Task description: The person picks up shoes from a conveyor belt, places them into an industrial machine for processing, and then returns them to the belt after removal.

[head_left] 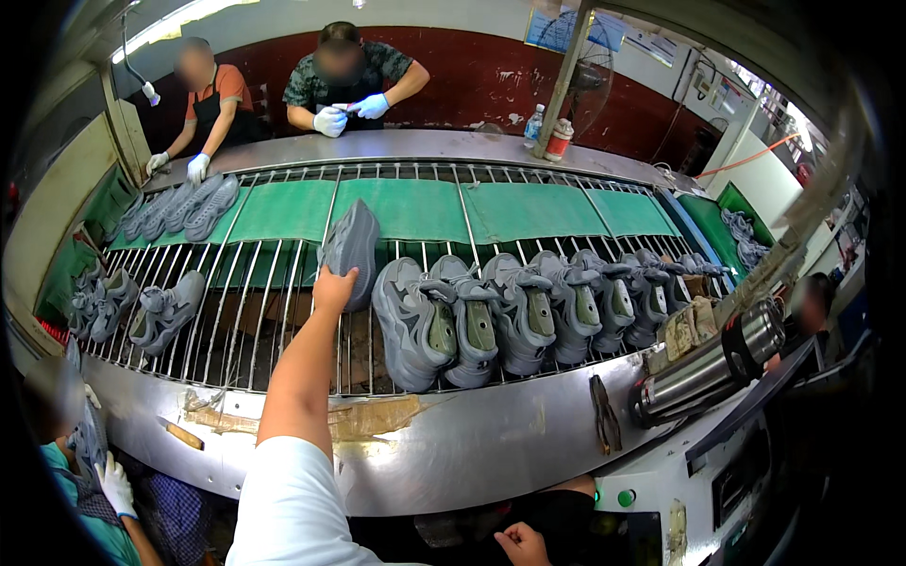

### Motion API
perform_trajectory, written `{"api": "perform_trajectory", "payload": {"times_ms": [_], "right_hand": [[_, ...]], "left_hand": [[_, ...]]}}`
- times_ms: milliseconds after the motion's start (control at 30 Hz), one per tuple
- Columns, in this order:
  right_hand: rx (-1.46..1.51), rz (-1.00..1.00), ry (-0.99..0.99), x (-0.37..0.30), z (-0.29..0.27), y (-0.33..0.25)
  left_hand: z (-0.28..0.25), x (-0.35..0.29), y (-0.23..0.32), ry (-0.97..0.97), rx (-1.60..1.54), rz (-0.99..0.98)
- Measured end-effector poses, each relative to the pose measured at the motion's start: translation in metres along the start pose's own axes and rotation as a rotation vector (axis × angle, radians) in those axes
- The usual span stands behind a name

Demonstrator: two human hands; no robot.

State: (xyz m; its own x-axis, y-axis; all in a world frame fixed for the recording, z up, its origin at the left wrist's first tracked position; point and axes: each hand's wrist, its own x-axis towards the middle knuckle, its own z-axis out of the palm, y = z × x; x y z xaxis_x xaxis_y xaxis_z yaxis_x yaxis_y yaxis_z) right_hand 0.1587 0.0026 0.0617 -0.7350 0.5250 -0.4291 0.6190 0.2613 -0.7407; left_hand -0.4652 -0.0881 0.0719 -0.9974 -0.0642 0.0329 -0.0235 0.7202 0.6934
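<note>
My left hand [335,287] reaches over the rack and is closed on a grey shoe [356,247]. That shoe stands tilted, toe end up, with its sole edge showing. Right beside it, a row of grey sneakers [412,325] runs along the near side of the rack, heels toward me, with shoe lasts visible in their openings. My right hand [524,545] rests low at the picture's bottom edge, apart from the shoes. Its fingers are curled in, partly cut off, and nothing shows in them.
Metal bars form the rack [241,311], with a green belt [406,209] beyond. On the steel ledge [491,424] lie pincers [605,415], a wooden-handled knife [181,433] and a steel flask [713,363]. Two gloved co-workers stand across; another sits at lower left. More shoes [170,311] are left.
</note>
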Motion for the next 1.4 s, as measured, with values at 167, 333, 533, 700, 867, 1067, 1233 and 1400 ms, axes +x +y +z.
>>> {"api": "perform_trajectory", "payload": {"times_ms": [167, 333, 533, 700, 867, 1067, 1233, 1400], "right_hand": [[-0.290, -0.288, -0.211, 0.013, -0.018, -0.066], [-0.343, -0.724, -0.017, 0.014, -0.042, -0.113], [-0.672, -1.226, 0.234, 0.002, -0.080, -0.179], [-0.914, -1.263, 0.353, -0.070, -0.132, -0.214], [-0.913, -1.001, 0.165, -0.137, -0.160, -0.183], [-0.331, -0.662, 0.069, -0.191, -0.152, -0.125], [0.508, -0.475, 0.534, -0.208, -0.168, -0.027], [0.904, -0.164, 1.152, -0.207, -0.264, 0.038]], "left_hand": [[-0.055, -0.032, -0.066, -0.235, -0.846, -0.096], [-0.156, -0.177, -0.091, -0.393, -1.053, -0.031], [-0.200, -0.288, -0.039, -0.848, -1.030, -0.041], [-0.232, -0.344, 0.034, -1.247, -0.744, 0.202], [-0.244, -0.402, 0.101, -1.540, -0.123, 0.558], [-0.175, -0.427, 0.072, -2.080, -0.435, 0.187], [-0.126, -0.436, 0.072, -2.022, -0.934, -0.195], [-0.067, -0.425, 0.029, -1.455, -1.005, -0.066]]}}
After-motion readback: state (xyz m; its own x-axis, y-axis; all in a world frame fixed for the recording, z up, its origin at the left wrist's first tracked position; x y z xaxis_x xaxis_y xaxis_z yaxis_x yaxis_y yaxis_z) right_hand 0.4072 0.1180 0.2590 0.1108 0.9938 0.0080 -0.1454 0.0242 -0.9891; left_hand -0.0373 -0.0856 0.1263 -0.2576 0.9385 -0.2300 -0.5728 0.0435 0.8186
